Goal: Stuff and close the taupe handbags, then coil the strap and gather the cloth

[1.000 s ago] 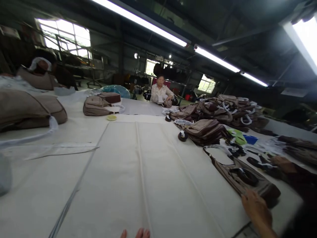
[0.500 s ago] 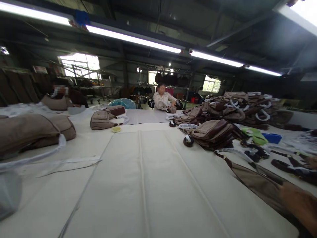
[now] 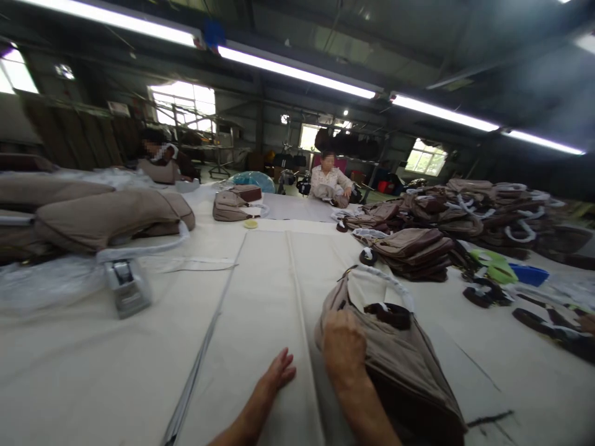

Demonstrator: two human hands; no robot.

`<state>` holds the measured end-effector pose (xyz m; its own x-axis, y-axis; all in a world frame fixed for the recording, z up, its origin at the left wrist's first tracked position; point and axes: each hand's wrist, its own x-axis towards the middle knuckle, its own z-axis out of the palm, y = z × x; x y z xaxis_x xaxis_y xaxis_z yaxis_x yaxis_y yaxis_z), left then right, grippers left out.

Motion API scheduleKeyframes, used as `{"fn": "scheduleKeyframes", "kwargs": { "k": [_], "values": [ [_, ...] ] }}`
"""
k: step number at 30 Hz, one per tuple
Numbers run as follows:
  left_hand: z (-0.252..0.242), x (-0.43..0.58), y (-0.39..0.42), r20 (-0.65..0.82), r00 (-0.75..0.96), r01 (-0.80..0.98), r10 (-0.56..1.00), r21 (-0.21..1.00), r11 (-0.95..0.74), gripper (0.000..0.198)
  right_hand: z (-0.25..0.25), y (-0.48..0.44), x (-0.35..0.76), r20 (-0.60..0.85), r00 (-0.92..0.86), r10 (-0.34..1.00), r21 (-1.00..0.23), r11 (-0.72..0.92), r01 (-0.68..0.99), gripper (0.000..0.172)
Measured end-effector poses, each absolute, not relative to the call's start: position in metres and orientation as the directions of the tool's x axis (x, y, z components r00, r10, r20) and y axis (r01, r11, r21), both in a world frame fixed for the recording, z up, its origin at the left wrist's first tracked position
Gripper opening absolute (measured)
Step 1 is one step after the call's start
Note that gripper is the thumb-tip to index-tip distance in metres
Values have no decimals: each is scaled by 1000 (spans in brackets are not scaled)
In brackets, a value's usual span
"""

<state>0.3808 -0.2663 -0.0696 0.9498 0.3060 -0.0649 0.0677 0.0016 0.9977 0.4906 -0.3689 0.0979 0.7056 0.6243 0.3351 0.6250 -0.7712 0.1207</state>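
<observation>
My right hand (image 3: 343,345) is closed on the near left edge of a tan and brown bag (image 3: 395,353) that lies on the white cloth-covered table (image 3: 260,310) in front of me. The bag's white-wrapped handle (image 3: 385,282) arches over its far end, and a dark strap (image 3: 390,313) lies across it. My left hand (image 3: 277,373) rests flat on the cloth just left of the bag, fingers stretched out, holding nothing.
Stacks of tan bags (image 3: 413,251) and a larger heap (image 3: 483,210) fill the right side. More bags in plastic (image 3: 93,217) lie at the left beside a grey device (image 3: 126,286). Two people sit at the far end (image 3: 328,179) and far left (image 3: 160,158).
The bag has come from the right edge of the table to the middle in front of me, with my right hand on it. My left hand has come into view on the cloth.
</observation>
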Motion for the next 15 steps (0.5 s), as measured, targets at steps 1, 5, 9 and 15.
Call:
{"fn": "scheduleKeyframes", "kwargs": {
  "k": [1, 5, 9, 15],
  "values": [
    [-51, 380, -258, -127, 928, 99, 350, 990, 97, 89, 93, -360, 462, 320, 630, 707, 67, -681, 730, 30],
    [-5, 371, -232, -337, 873, 161, 352, 881, 444, 78, 69, -384, 441, 553, 497, 669, -193, -477, 857, 25],
    [-8, 366, -230, -278, 804, 98, 525, 934, 344, 61, 37, -449, 539, 191, 943, 272, -329, -887, 323, 76],
    [7, 332, -200, -195, 826, 48, 529, 959, 280, 52, 12, -468, 558, -112, 918, 382, -443, -845, 298, 70]
  ]
}}
